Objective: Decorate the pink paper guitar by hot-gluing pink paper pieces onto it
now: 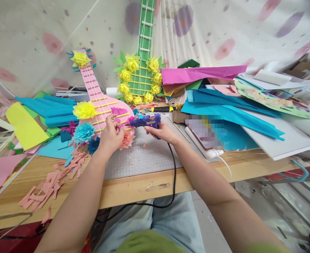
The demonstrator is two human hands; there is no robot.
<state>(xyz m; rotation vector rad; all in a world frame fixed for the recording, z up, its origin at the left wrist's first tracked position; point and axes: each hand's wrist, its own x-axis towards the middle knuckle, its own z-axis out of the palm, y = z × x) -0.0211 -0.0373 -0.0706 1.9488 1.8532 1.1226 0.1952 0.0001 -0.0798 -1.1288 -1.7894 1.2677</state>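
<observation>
Fingers of the bare left hand [111, 135] bend over the lower body of a pink guitar-shaped craft piece with white strings and yellow crosswise sticks [120, 103], which stands tilted back at the far side of a grey gridded cutting mat [144, 158]. Whether those fingers pinch anything is hard to tell. The right hand [162, 133] is wrapped round the handle of a blue glue gun with a black cord [144, 121], its nozzle pointing left, close to the left fingertips.

Decoration looks well along: strings and sticks are on, 1 ruffled yellow paper flower [80, 59] crowns the head, and a yellow pompom flower [84, 110], a light-blue one [83, 133] and a dark-blue one [94, 145] line the left edge. A coral paper flower [127, 140] sits at lower right. Magenta paper petals [119, 111] lie near the left hand (flatter than the full blooms, so perhaps unfinished). The upper right edge remains plain pink. Coral paper scraps [43, 188] litter the wooden table [123, 193].
</observation>
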